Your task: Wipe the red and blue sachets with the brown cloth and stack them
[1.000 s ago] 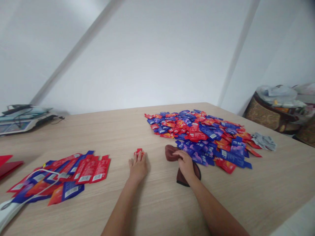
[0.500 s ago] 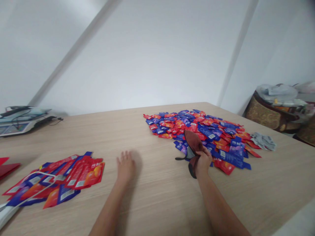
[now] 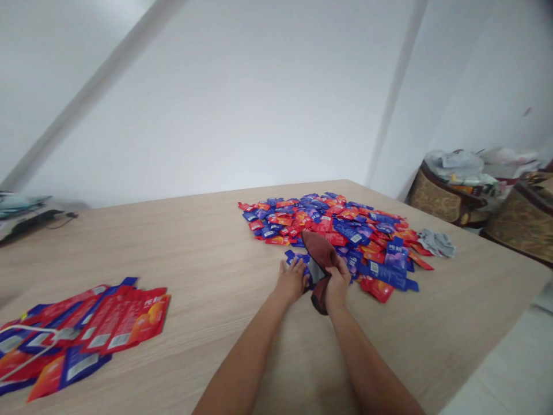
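Observation:
My right hand (image 3: 338, 282) is closed around a maroon cloth piece (image 3: 320, 249) with grey lining and black edging. I cannot tell exactly what kind of article it is. Close to its left side, my left hand (image 3: 291, 280) has its fingers stretched out over a blue packet at the near edge of a pile. Part of that packet is hidden by the fingers. The pile of red and blue packets (image 3: 317, 222) spreads across the table (image 3: 194, 248) just beyond both hands, and the cloth covers a bit of it.
More red and blue packets (image 3: 142, 317) lie fanned at the left, with a white wire-like frame (image 3: 30, 328) over them. Grey crumpled cloth (image 3: 436, 242) lies right of the pile. A patterned chair (image 3: 434, 196) holding plastic bags stands beyond the table's right edge.
My left hand has moved right, from bare table to the pile's near edge beside the cloth. My right hand still holds the maroon cloth. The view has turned slightly right.

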The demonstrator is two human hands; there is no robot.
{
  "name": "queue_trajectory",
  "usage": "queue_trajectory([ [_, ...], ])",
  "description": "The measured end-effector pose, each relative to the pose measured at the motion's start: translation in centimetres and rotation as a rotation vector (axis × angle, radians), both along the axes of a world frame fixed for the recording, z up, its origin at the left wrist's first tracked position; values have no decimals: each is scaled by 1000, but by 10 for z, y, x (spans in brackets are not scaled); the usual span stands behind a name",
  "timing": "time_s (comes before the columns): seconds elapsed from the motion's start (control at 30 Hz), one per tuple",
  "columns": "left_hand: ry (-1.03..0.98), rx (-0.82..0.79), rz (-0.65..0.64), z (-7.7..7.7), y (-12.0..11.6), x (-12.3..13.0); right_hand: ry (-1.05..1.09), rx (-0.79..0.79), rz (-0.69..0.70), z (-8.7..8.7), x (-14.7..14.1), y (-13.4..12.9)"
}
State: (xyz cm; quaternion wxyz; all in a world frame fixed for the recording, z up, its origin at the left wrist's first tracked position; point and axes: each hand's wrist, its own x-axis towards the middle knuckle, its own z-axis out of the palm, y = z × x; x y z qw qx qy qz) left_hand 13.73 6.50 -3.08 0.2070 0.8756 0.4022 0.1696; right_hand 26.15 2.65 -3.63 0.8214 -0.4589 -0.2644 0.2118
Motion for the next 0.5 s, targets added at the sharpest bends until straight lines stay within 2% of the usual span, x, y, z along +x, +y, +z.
queue_trajectory([
  [0.1,-183,-103,36,3,-6,-49,-57,-13,85,6,-11,-4],
  [0.2,-272,-154,66,-2,-17,-94,-278,-32,203,17,-30,-14],
  [0.27,-325,-108,205,-8,-26,-115,-502,-53,290,22,-49,-21],
  [0.37,-383,-51,525,-13,-34,-126,-890,-168,437,19,-81,-33],
  [0.4,-416,-76,566,-13,-34,-126,-1014,-232,477,16,-91,-36],
  [0.5,-665,-258,548,-11,-28,-123,-1269,-402,535,4,-108,-40],
])
